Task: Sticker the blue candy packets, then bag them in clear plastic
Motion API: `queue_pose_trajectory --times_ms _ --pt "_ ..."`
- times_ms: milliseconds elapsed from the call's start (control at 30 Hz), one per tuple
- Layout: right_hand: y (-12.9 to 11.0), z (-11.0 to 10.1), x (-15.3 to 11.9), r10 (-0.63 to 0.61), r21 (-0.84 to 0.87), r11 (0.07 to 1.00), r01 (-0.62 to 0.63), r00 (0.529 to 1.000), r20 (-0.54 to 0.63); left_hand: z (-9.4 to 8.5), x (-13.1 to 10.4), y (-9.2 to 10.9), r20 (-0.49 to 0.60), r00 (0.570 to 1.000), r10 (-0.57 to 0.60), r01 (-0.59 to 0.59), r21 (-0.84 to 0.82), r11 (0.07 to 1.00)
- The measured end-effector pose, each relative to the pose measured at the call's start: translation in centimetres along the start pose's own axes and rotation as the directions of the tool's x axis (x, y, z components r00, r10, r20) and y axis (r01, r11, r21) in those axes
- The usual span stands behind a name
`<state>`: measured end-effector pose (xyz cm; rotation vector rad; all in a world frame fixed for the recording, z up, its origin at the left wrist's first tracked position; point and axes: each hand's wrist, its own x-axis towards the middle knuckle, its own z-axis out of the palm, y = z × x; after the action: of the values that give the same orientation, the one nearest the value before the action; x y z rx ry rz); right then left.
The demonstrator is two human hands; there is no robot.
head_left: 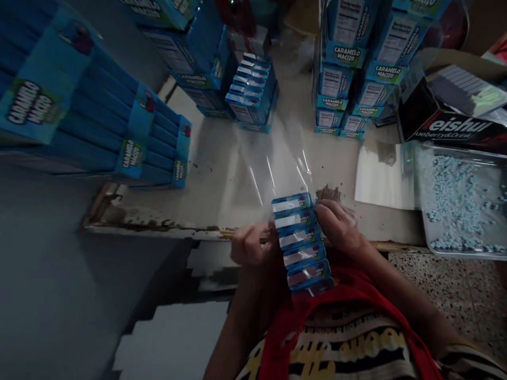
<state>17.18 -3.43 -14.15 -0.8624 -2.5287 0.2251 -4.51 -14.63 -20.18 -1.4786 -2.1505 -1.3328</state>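
Observation:
A row of several blue candy boxes (303,237) stands against the front of the red apron, inside a transparent plastic bag (273,158). The bag's loose part stretches away over the table. My left hand (253,243), slightly blurred, is on the left of the row, its fingers closed, seemingly on the bag's edge. To the right, my right hand (338,224) pinches the bag beside the farther boxes. A display tray of blue boxes (251,97) sits farther back on the table.
Stacked blue cartons (130,132) stand at the left, with more stacks (352,74) at the back right. On the right are a black cardboard box (455,119) and a plastic tray (430,232) holding small pale-blue candies. The worn table edge (158,230) runs before me.

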Motion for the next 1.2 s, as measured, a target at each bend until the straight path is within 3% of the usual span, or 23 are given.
queue_pose_trajectory --times_ms 33,100,167,200,300,367,467,567,700,767,833,933,1033,1133,1200 --pt "0.3 0.4 0.1 0.015 0.015 1.0 -0.015 1.0 0.026 1.2 0.0 0.5 0.003 0.986 -0.168 0.168 -0.025 0.985" --pt "0.9 1.2 0.1 0.019 0.058 0.998 -0.022 0.999 0.051 3.0 0.4 1.4 0.109 0.907 -0.408 0.419 -0.106 0.902" --pt "1.4 2.2 0.0 0.065 0.1 0.993 -0.068 0.997 0.034 3.5 0.8 1.9 0.242 0.85 -0.468 0.512 -0.172 0.841" --pt "1.5 2.7 0.0 0.119 0.118 0.986 -0.119 0.993 0.013 3.3 1.0 2.0 0.276 0.847 -0.455 0.511 -0.183 0.84" --pt "1.3 3.7 0.1 0.277 0.182 0.945 -0.271 0.961 -0.008 1.7 1.1 2.1 0.292 0.888 -0.355 0.403 -0.125 0.907" --pt "1.1 3.6 0.0 0.296 0.22 0.93 -0.293 0.955 0.02 0.5 1.1 2.4 0.304 0.906 -0.294 0.326 -0.057 0.944" --pt "0.7 2.2 -0.9 0.229 0.252 0.94 -0.23 0.973 0.033 -0.9 1.0 3.0 0.37 0.9 -0.23 0.27 -0.061 0.961" --pt "0.4 -0.1 -3.3 0.116 0.255 0.959 -0.123 0.992 0.042 -2.5 0.2 3.5 0.485 0.867 -0.115 0.206 -0.138 0.969" --pt "-0.8 -3.2 -8.1 -0.012 0.301 0.953 -0.022 0.994 0.108 -6.0 -3.0 4.1 0.558 0.826 0.075 0.074 -0.241 0.968" --pt "-1.9 -4.3 -10.1 -0.024 0.315 0.949 -0.015 0.992 0.122 -7.6 -5.1 4.7 0.536 0.837 0.11 0.029 -0.244 0.969" --pt "-2.8 -4.8 -11.0 -0.007 0.278 0.961 -0.016 0.997 0.081 -8.3 -6.8 5.6 0.457 0.884 0.099 -0.009 -0.195 0.981" --pt "-3.7 -4.5 -10.2 0.067 0.153 0.986 -0.062 0.997 -0.025 -7.4 -7.7 6.8 0.261 0.965 -0.002 0.019 -0.062 0.998" --pt "-3.3 -3.8 -8.2 0.102 0.071 0.993 -0.093 0.987 -0.124 -5.8 -6.5 7.6 0.141 0.979 -0.149 0.154 -0.03 0.988" --pt "-2.5 -3.8 -6.8 0.018 0.082 0.997 -0.004 0.985 -0.169 -5.7 -4.8 7.9 0.095 0.995 -0.004 0.008 -0.046 0.999" --pt "-2.0 -4.3 -6.6 -0.032 0.122 0.991 0.049 0.99 -0.136 -6.7 -3.9 7.8 0.116 0.98 0.163 -0.161 -0.023 0.987"
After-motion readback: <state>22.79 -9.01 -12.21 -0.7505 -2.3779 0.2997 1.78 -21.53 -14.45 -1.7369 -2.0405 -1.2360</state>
